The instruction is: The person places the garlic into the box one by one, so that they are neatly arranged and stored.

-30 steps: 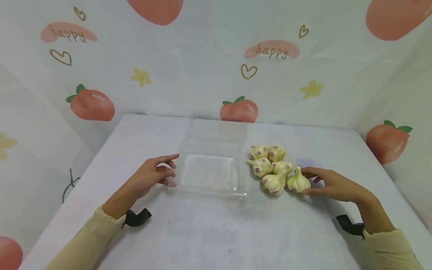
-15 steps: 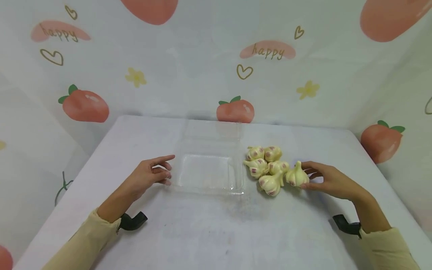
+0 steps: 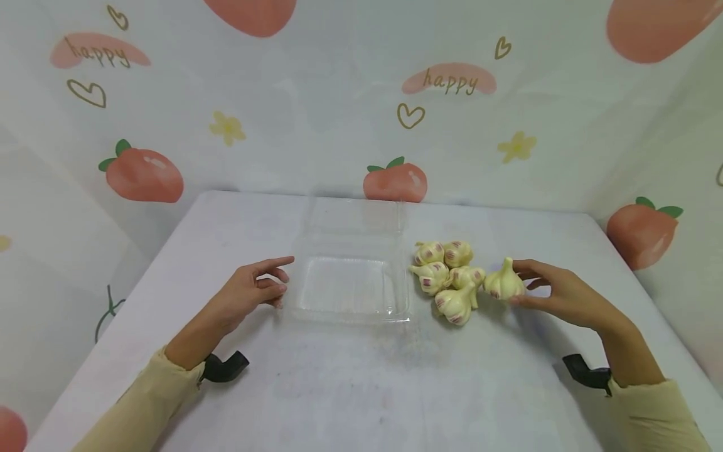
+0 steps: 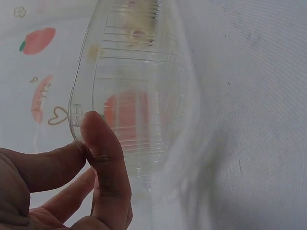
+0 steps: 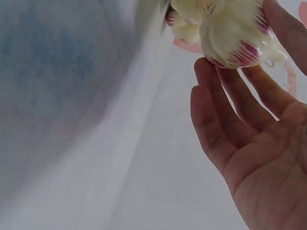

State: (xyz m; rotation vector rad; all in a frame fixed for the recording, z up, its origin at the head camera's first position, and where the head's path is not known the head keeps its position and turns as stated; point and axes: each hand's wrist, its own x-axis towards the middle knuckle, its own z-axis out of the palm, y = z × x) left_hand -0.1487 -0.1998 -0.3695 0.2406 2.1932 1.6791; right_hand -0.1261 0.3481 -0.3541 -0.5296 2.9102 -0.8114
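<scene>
A clear plastic clamshell box point(image 3: 346, 285) lies with its lid folded back on the white table. At its left side my left hand point(image 3: 248, 292) pinches the rim, as the left wrist view shows, where a fingertip point(image 4: 98, 129) overlaps the box wall point(image 4: 129, 72). My right hand point(image 3: 565, 298) holds a garlic bulb point(image 3: 504, 282) by its side between thumb and fingers, stem up and lifted off the table. In the right wrist view that garlic bulb point(image 5: 235, 40) shows purple streaks and sits at the fingertips. Close on its left lies a cluster of several garlic bulbs point(image 3: 432, 278).
The cluster sits between the box and my right hand. Behind the table point(image 3: 350, 383) hangs a pale cloth point(image 3: 316, 125) printed with peaches. A black wrist-worn piece point(image 3: 226, 367) sticks out by the left cuff, another black piece point(image 3: 586, 373) by the right.
My right hand has raised the garlic bulb from the table beside the cluster, up and slightly away to the right. My left hand stays at the box's left edge.
</scene>
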